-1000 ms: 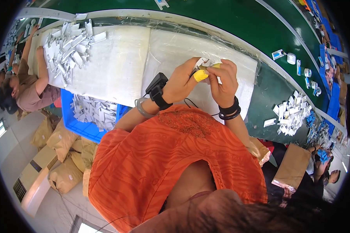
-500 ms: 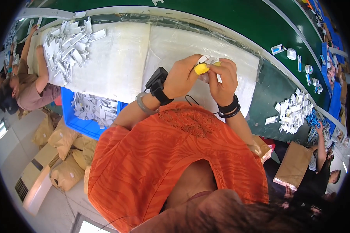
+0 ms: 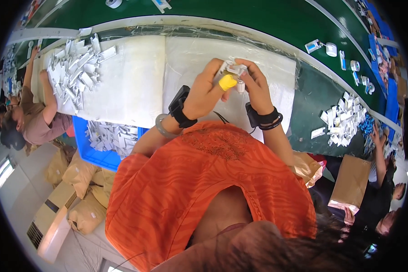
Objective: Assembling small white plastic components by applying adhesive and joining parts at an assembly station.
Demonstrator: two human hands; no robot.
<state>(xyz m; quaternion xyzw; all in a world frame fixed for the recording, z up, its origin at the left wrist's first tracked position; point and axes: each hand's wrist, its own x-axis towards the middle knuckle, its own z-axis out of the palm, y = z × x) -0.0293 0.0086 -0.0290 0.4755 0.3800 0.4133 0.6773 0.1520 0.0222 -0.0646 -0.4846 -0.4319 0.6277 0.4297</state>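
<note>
My left hand [image 3: 201, 99] and my right hand [image 3: 259, 93] are raised close together over the white-covered bench, both closed on a small white plastic part [image 3: 235, 69]. A yellow cover [image 3: 227, 82] wraps the tip of my left thumb, which presses near the part's lower side. My right thumb and fingers grip its right end. A pale stub [image 3: 240, 86] points down below the part; whether it belongs to the same piece I cannot tell. Fingers hide much of the part.
A heap of white plastic parts [image 3: 77, 68] lies at the left, above a blue bin [image 3: 97, 157] of similar parts. Another heap [image 3: 342, 120] sits at the right. Beyond the bench runs a green conveyor [image 3: 258, 20] carrying several white pieces. Co-workers sit on both sides.
My fingers have shifted around the white part, showing more of it and the stub below. More pieces show on the far conveyor. The view has tilted slightly.
</note>
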